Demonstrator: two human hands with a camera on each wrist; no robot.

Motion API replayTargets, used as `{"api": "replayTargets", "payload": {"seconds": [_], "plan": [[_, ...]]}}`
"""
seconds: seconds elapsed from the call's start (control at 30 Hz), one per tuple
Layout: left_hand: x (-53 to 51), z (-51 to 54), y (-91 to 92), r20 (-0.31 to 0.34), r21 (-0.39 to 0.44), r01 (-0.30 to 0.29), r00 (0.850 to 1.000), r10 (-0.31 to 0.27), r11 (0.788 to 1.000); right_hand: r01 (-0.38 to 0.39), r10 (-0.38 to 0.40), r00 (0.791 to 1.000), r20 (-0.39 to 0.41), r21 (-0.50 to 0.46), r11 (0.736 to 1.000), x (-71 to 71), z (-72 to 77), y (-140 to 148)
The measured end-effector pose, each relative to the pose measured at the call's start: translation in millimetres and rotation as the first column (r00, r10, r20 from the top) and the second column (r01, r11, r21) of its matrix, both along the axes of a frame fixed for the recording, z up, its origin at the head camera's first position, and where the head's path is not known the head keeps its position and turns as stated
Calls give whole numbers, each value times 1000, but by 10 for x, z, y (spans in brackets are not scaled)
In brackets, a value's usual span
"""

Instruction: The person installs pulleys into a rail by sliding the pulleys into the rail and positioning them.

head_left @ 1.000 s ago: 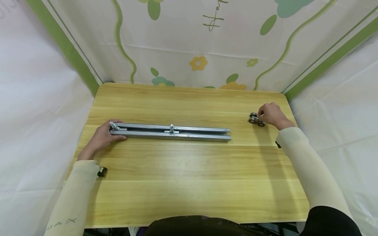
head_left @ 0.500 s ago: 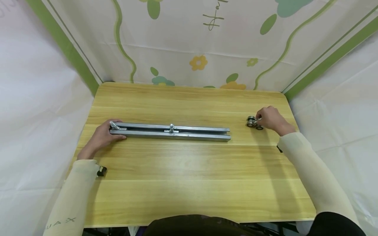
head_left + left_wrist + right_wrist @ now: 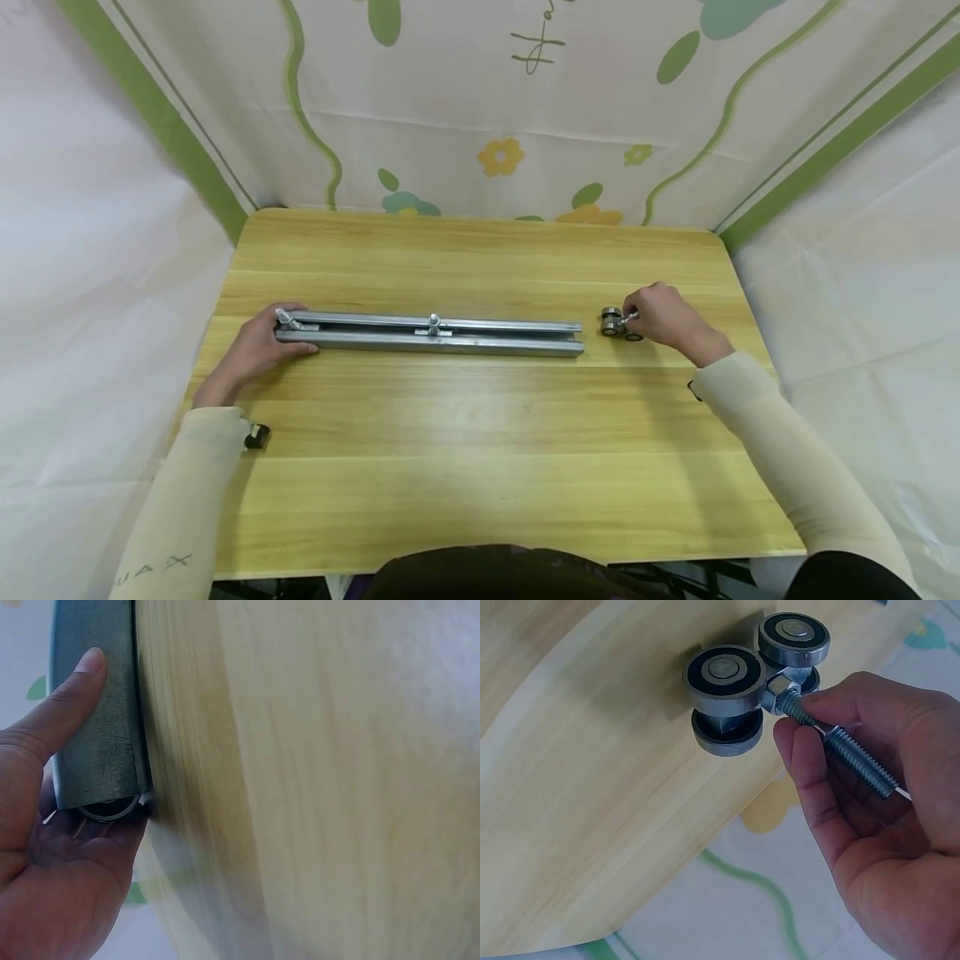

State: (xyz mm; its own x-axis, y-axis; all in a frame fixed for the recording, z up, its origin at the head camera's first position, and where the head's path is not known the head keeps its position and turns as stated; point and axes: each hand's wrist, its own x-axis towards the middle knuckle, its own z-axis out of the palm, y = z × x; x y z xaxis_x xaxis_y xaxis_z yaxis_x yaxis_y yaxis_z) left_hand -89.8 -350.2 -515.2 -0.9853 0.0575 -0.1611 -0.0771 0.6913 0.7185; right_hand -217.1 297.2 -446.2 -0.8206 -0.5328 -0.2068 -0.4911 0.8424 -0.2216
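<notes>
A silvery metal track rail (image 3: 495, 346) lies lengthwise on the table, its slot facing up. My left hand (image 3: 255, 346) grips its left end, with the thumb along the near side, as the rail (image 3: 101, 742) in the left wrist view shows. Two threaded bolts stick out of the slot, one bolt (image 3: 433, 323) near the middle and one tilted bolt (image 3: 287, 320) beside the left hand. To the right of the rail, my right hand (image 3: 663, 317) pinches a roller trolley (image 3: 611, 322) by its threaded bolt (image 3: 862, 761). Several bearing wheels (image 3: 724, 682) show on the trolley, apart from the rail's end.
The wooden table (image 3: 465, 467) has its back edge against a white printed cloth (image 3: 420, 100), and cloth also hangs at both sides. Dark clothing (image 3: 510, 575) of the person shows at the front edge.
My right hand has moved left and a little nearer the person with the roller trolley, closer to the rail's right end. The left hand and rail have stayed put.
</notes>
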Motion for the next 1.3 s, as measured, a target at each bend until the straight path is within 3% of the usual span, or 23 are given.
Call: {"api": "replayTargets", "payload": {"seconds": [0.5, 1.3], "plan": [[-3, -11, -10, -19, 3, -3, 1000, 3, 1000, -91, 91, 996, -12, -47, 995, 263, -34, -265], [7, -10, 0, -11, 8, -5, 1000, 5, 1000, -152, 150, 988, -38, -78, 985, 357, -67, -412]]}}
